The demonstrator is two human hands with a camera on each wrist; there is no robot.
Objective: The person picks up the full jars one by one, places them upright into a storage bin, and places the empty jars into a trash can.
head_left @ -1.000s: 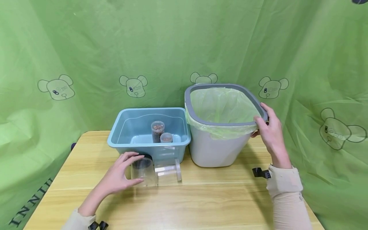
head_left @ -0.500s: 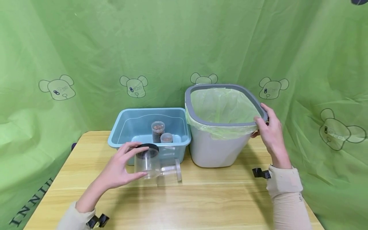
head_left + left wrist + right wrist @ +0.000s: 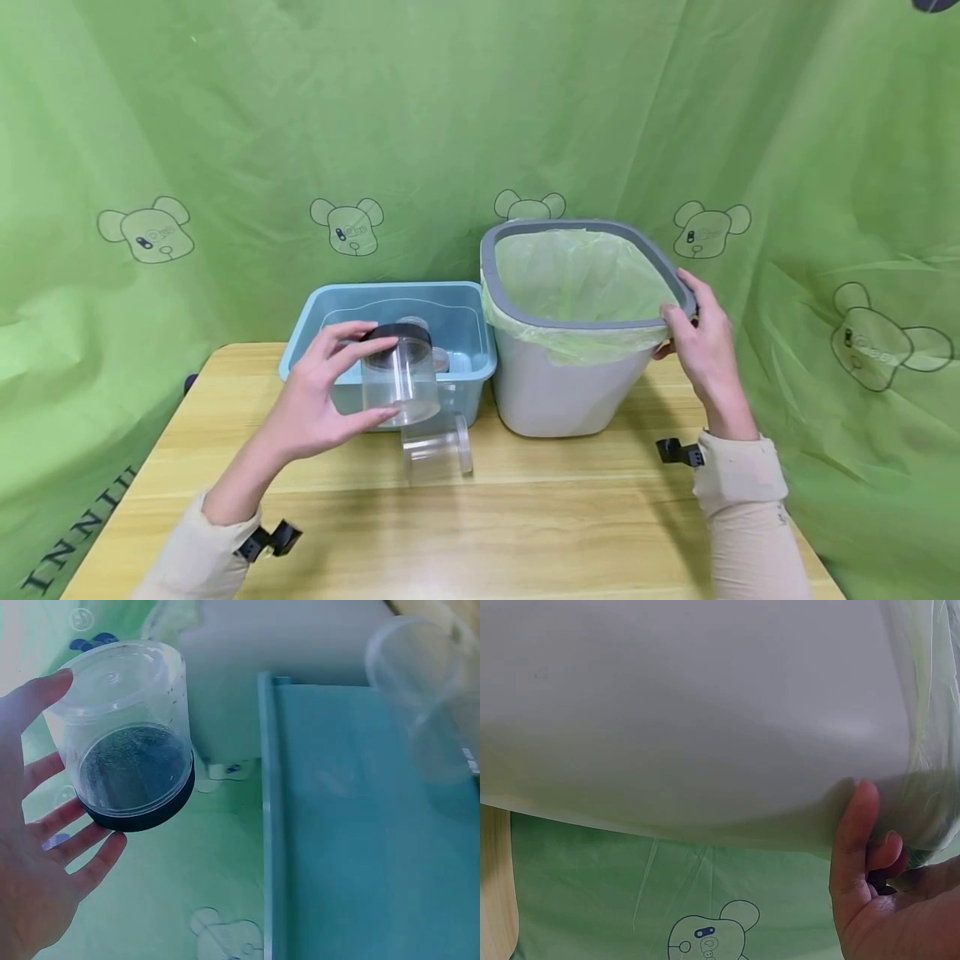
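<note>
My left hand (image 3: 318,398) grips a clear plastic jar (image 3: 408,385) with a black lid, thumb low and fingers by the lid. It is raised in front of the blue basin (image 3: 300,340), and in the left wrist view the jar (image 3: 127,739) looks empty. With my right hand (image 3: 703,348) I hold the grey rim of a trash bin (image 3: 573,392) at its right corner. A light green bag (image 3: 588,271) lines the bin. In the right wrist view, the right hand's (image 3: 889,889) fingers curl at the bin's edge.
Another clear jar (image 3: 433,450) lies on its side on the wooden table (image 3: 525,517), in front of the basin. Two small containers stand in the basin; the held jar partly covers them. A green curtain (image 3: 420,108) hangs behind and at both sides.
My left hand has lifted the black-lidded jar off the table, upward and slightly right, to the basin's front rim. The right hand stays on the bin.
</note>
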